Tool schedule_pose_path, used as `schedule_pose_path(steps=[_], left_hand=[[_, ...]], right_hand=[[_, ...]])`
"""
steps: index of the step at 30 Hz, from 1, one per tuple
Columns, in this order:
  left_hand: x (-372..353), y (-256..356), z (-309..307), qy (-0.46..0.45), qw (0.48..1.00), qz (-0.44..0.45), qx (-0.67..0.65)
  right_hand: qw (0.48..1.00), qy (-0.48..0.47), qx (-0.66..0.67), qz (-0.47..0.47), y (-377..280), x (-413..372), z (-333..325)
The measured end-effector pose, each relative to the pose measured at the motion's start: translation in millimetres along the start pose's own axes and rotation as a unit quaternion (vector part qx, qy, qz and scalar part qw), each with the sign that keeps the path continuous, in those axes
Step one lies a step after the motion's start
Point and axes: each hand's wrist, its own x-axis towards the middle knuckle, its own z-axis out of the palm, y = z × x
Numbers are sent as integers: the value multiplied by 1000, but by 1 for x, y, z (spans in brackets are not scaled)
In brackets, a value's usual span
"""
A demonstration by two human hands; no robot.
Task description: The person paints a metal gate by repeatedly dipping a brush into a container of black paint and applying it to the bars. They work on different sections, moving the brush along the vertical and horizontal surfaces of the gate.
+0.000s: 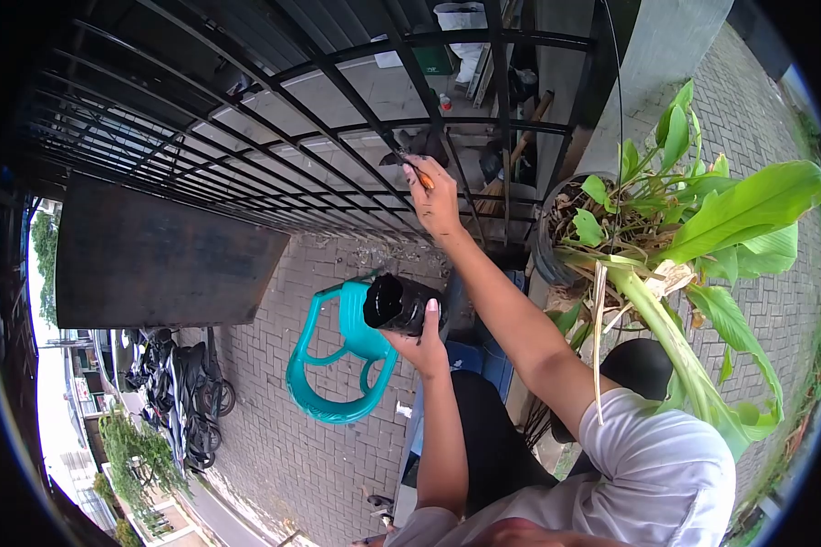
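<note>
My left hand [420, 345] is wrapped around a black-coated container [412, 305] with a ragged open top, tilted toward the left. Its inside looks dark and its contents cannot be made out. My right hand [436, 198] is raised to the black metal bar fence [365, 123], its fingers closed on a paintbrush with an orange handle [426, 180]. The brush's dark head is at a bar and hard to tell apart from it. Dark smears mark the fingers of my right hand.
A teal plastic chair [342, 401] lies below the container on grey pavers [274, 456]. A large potted leafy plant [684, 219] stands close to my right arm. Left are a rusty metal panel [164, 251] and parked motorbikes [187, 392]. Behind the bars stand a broom [493, 193] and white sacks [465, 32].
</note>
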Motion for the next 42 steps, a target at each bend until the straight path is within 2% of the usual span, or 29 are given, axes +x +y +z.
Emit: schedule_pose_path(steps=[4, 7, 10, 15, 18, 20, 21, 25, 28, 32, 34, 38, 42], left_hand=[[0, 1, 1, -9, 1000, 2, -9], [-1, 0, 0, -3, 1000, -7, -17], [0, 3, 1, -11, 1000, -2, -16], [0, 6, 3, -9, 1000, -5, -18], [-3, 9, 5, -12, 999, -10, -28], [-1, 9, 6, -18, 999, -5, -29], [0, 9, 6, -17, 1000, -5, -21], [0, 5, 4, -10, 999, -22, -24], [0, 8, 6, -3, 1000, -22, -16], [0, 10, 6, 8, 1000, 4, 0], [-1, 12, 7, 7, 999, -27, -17], [-1, 13, 8, 6, 1000, -11, -17], [-2, 9, 4, 11, 1000, -7, -22]], right_hand=[[999, 19, -31, 12, 14, -9, 5], [992, 77, -4, -96, -4, -1, 8], [999, 32, -6, -30, -2, -4, 8], [999, 46, 19, -10, -9, -2, 9], [997, 58, 36, -32, -3, 1, 13], [996, 68, 51, 35, -2, 1, 14], [996, 61, 48, 40, -3, 2, 12], [997, 61, 44, -10, -13, 8, 9], [996, 80, 41, -27, 7, -1, 14], [997, 59, 45, 11, -2, -2, 9], [999, 40, 35, -4, 0, -1, 10], [997, 67, 43, 19, 14, -13, 12], [997, 53, 33, -32, 1, -6, 10]])
